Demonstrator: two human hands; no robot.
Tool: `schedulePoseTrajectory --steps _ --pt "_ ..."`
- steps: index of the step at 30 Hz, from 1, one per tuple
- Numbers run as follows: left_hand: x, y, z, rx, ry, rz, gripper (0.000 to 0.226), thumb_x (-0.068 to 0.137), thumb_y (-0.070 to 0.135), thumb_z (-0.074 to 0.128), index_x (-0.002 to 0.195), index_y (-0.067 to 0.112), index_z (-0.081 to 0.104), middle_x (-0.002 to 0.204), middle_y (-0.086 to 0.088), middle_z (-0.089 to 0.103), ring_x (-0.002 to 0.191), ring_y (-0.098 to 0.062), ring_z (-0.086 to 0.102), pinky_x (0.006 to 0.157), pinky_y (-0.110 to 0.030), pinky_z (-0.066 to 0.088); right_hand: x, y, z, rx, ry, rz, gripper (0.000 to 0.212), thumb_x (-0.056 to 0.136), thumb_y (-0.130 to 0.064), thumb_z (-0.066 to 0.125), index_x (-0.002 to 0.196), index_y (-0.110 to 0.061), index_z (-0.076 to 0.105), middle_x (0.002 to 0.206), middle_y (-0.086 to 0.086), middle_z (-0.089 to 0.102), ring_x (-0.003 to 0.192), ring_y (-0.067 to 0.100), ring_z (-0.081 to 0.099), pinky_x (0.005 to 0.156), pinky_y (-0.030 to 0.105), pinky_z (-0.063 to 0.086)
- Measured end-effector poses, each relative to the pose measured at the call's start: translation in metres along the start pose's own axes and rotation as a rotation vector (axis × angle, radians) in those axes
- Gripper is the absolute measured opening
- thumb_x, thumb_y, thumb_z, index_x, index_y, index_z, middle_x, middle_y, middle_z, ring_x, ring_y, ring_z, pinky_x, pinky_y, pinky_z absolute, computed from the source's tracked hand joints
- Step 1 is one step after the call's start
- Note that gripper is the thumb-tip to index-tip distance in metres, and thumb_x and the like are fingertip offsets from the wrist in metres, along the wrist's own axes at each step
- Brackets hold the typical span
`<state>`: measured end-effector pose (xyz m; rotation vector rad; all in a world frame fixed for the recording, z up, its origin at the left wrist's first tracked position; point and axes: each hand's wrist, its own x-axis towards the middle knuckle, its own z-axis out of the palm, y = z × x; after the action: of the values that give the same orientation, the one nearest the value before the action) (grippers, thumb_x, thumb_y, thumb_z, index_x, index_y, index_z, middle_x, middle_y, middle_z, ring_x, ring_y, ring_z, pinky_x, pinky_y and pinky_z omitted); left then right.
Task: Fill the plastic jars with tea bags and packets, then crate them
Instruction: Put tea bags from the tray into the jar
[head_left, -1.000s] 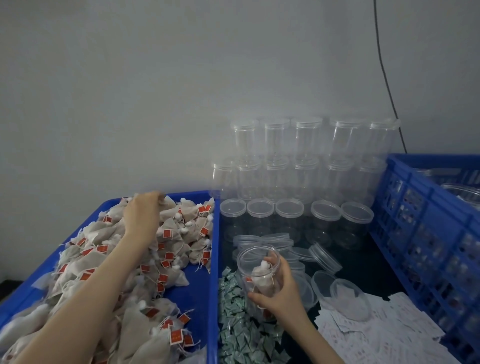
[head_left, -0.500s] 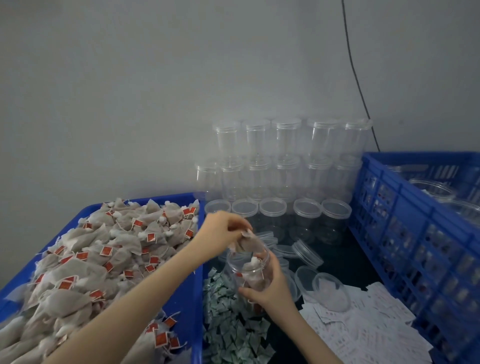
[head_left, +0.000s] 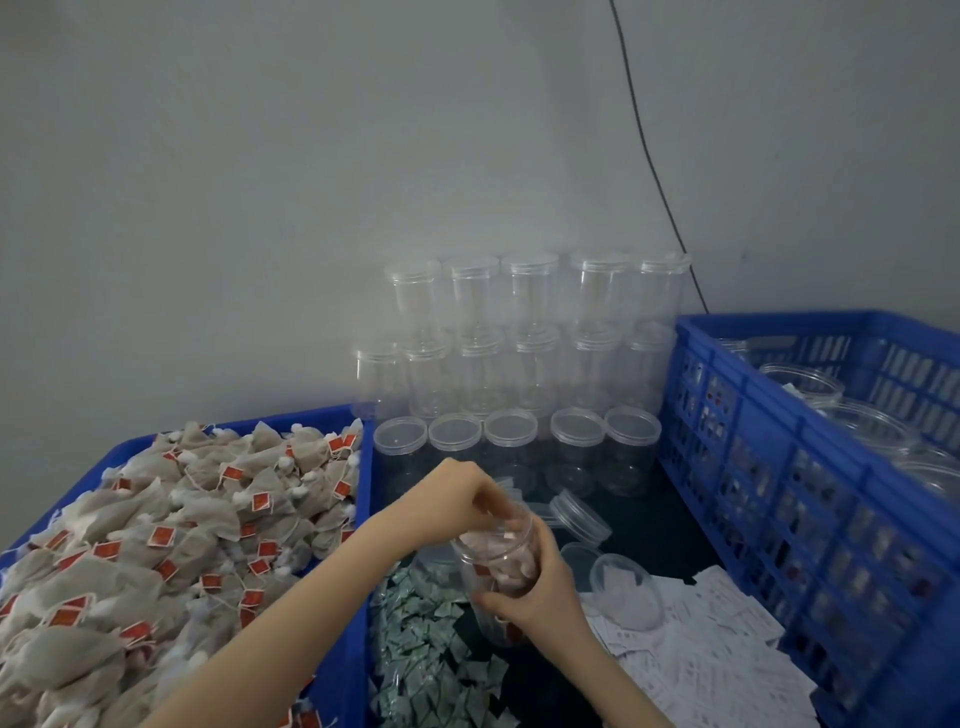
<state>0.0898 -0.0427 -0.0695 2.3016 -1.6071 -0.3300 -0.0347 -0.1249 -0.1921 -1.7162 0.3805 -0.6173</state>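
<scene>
Clear plastic jar is sitting tilted in the right hand, whose fingers and thumb are wrapping round its lower wall; it is being held above the dark table, between the blue bin and the blue crate. Pale tea bags are showing through the jar wall. The left hand is reaching over the jar mouth with fingertips bunched and dipping into the opening — whether they are pinching a bag I cannot tell, the fingers being blurred. The blue bin on the left is holding a heap of tea bags with red tags. Green-and-white packets are lying in a pile just below the jar, and white paper slips are lying to the right of them. Stacked lidded jars are standing against the grey wall — three tiers, the front row on the table. Loose lids and an open jar lying on its side are resting just beside the right hand. The crate on the right is holding more jars.
</scene>
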Motion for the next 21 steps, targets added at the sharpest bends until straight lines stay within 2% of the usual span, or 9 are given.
schedulePoseTrajectory --steps 3,5,7,9,11,13,17,19,21 --pt "0.007 0.003 0.013 0.242 -0.096 -0.008 0.012 0.085 0.016 0.062 0.085 0.013 0.073 0.075 0.003 0.066 0.065 -0.010 0.056 0.064 -0.023 0.048 0.000 -0.003 -0.001 -0.033 0.003 -0.020 0.095 0.059 -0.041 0.088 0.141 -0.030 0.040 0.135 -0.007 0.057 0.123 0.006 0.054 0.102 0.035 0.049" --pt "0.010 0.007 0.020 0.297 -0.165 -0.014 0.009 0.084 0.013 0.060 0.077 0.010 0.064 0.065 0.003 0.055 0.058 -0.011 0.048 0.055 -0.021 0.039 -0.001 -0.005 0.000 -0.064 0.015 -0.035 0.099 0.055 -0.054 0.083 0.141 -0.029 0.040 0.137 -0.007 0.055 0.127 0.006 0.050 0.104 0.033 0.047" --pt "0.013 0.009 0.021 0.286 -0.216 0.002 0.002 0.083 0.014 0.063 0.082 0.016 0.062 0.072 0.005 0.056 0.067 -0.014 0.052 0.062 -0.024 0.041 -0.004 -0.004 0.000 -0.071 0.027 -0.039 0.100 0.053 -0.056 0.081 0.140 -0.030 0.040 0.135 -0.008 0.055 0.126 0.005 0.051 0.104 0.030 0.046" --pt "0.013 0.009 0.022 0.263 -0.239 0.028 0.009 0.083 0.016 0.064 0.092 0.018 0.063 0.082 0.004 0.062 0.077 -0.016 0.057 0.070 -0.028 0.047 -0.005 -0.001 -0.001 -0.078 0.031 -0.046 0.100 0.052 -0.053 0.083 0.140 -0.029 0.040 0.134 -0.007 0.056 0.125 0.007 0.051 0.103 0.031 0.046" --pt "0.011 0.008 0.021 0.196 -0.195 0.064 0.018 0.085 0.017 0.064 0.102 0.020 0.067 0.091 0.007 0.066 0.084 -0.012 0.061 0.077 -0.025 0.051 -0.005 0.003 -0.004 -0.062 0.027 -0.038 0.100 0.051 -0.048 0.085 0.139 -0.031 0.040 0.133 -0.007 0.056 0.124 0.007 0.052 0.103 0.032 0.047" --pt "0.005 0.006 0.015 0.048 -0.097 0.111 0.018 0.087 0.015 0.065 0.104 0.020 0.069 0.093 0.011 0.067 0.086 -0.004 0.062 0.079 -0.014 0.050 -0.003 0.005 -0.007 -0.026 0.027 -0.024 0.100 0.048 -0.047 0.084 0.137 -0.035 0.040 0.130 -0.009 0.058 0.119 0.006 0.057 0.098 0.028 0.051" --pt "-0.005 -0.008 -0.001 -0.193 0.210 0.044 0.015 0.088 0.011 0.064 0.093 0.024 0.069 0.087 0.017 0.066 0.080 0.011 0.061 0.078 -0.009 0.049 -0.001 0.007 -0.012 0.024 0.072 -0.041 0.087 0.051 -0.042 0.086 0.127 -0.043 0.045 0.122 -0.015 0.062 0.110 0.000 0.061 0.087 0.015 0.049" --pt "-0.007 -0.021 0.000 -0.192 0.335 -0.092 0.016 0.088 0.008 0.063 0.091 0.023 0.069 0.084 0.015 0.066 0.073 0.009 0.060 0.079 -0.015 0.052 -0.002 0.008 -0.014 0.035 0.093 -0.046 0.087 0.052 -0.043 0.087 0.128 -0.044 0.044 0.124 -0.016 0.060 0.111 -0.002 0.060 0.087 0.013 0.049" --pt "-0.005 -0.034 0.010 -0.003 0.240 -0.207 0.015 0.090 0.009 0.059 0.099 0.014 0.071 0.096 0.004 0.068 0.083 -0.002 0.063 0.085 -0.020 0.051 -0.002 0.010 -0.016 0.045 0.104 -0.049 0.089 0.051 -0.045 0.087 0.128 -0.046 0.043 0.124 -0.016 0.059 0.112 -0.003 0.059 0.087 0.012 0.048"
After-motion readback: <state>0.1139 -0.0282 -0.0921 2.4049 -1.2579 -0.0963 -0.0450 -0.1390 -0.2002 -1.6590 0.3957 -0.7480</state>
